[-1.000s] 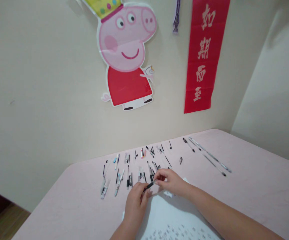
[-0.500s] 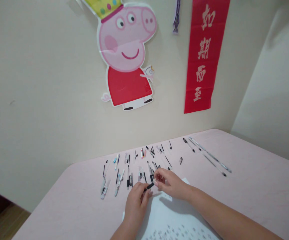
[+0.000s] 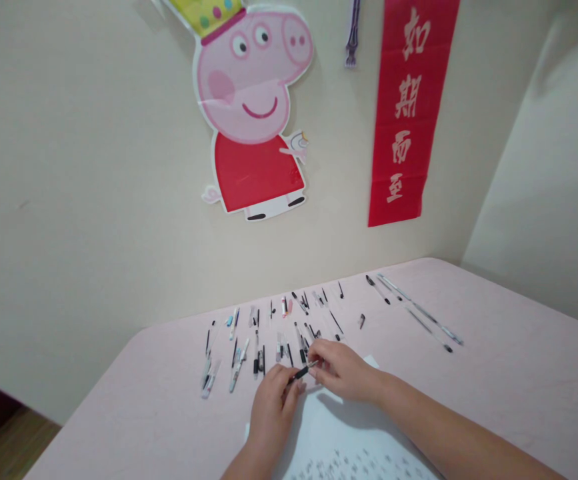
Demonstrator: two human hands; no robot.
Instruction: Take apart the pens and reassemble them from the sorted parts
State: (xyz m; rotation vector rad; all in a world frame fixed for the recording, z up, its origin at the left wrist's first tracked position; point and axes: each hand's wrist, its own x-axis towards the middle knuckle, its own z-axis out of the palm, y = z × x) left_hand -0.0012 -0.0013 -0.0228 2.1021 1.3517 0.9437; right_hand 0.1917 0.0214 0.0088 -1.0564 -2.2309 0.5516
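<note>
My left hand (image 3: 275, 400) is closed around a black pen (image 3: 299, 374), whose front end points up and right. At that end, the fingers of my right hand (image 3: 336, 367) pinch together at the pen's tip; a small pale piece shows between them, too small to name. Both hands are just above a white sheet of paper (image 3: 319, 433) with dark handwriting near its lower part. Just beyond my hands lie several pen parts, among them a black-gripped pen barrel (image 3: 256, 360) and a thin black refill (image 3: 263, 360).
Several disassembled pens, caps and refills spread in rows over the pink tablecloth (image 3: 153, 400). At the right lie a long pale pen (image 3: 436, 321), a black-capped pen (image 3: 377, 288) and a small cap (image 3: 362, 321). The wall behind carries a cartoon pig cutout (image 3: 259, 173) and a red banner (image 3: 409, 113).
My right fingers have shifted slightly down and now meet the pen's tip, where a pale piece shows. My left hand stays nearly still.
</note>
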